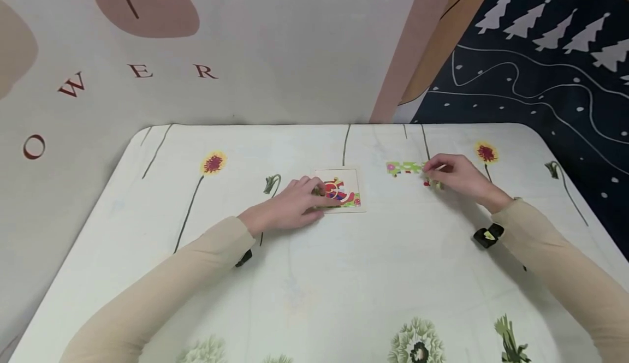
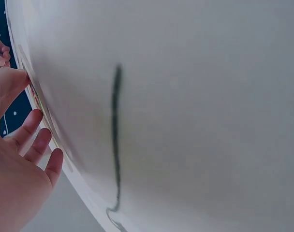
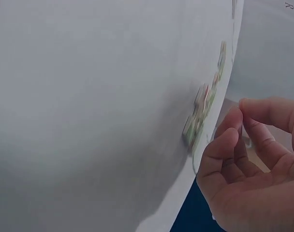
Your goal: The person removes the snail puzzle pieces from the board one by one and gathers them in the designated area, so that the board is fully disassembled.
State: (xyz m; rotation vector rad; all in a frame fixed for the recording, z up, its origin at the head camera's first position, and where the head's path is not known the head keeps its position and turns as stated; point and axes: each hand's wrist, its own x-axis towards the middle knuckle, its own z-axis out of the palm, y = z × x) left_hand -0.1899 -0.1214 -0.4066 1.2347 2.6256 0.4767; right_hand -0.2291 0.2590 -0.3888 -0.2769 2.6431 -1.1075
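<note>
A square wooden puzzle board [image 1: 362, 188] lies at the middle of the table, with a red, blue and green picture filling its lower part. My left hand [image 1: 295, 203] rests over the board's left side, fingers loosely extended and covering part of the picture. In the left wrist view the board [image 2: 46, 113] shows almost edge-on behind the fingertips. To the right lies a group of green puzzle pieces [image 1: 404, 167]. My right hand [image 1: 457, 178] is at their right end, thumb and fingertips pinched together on a thin puzzle piece [image 3: 241, 131], mostly hidden by the fingers.
A white cloth [image 1: 344, 275] printed with flowers covers the table. The loose puzzle pieces [image 3: 200, 113] lie close together under the right hand. Behind the table hang a pale printed cloth [image 1: 295, 52] and a dark cloth [image 1: 521, 79] with white trees.
</note>
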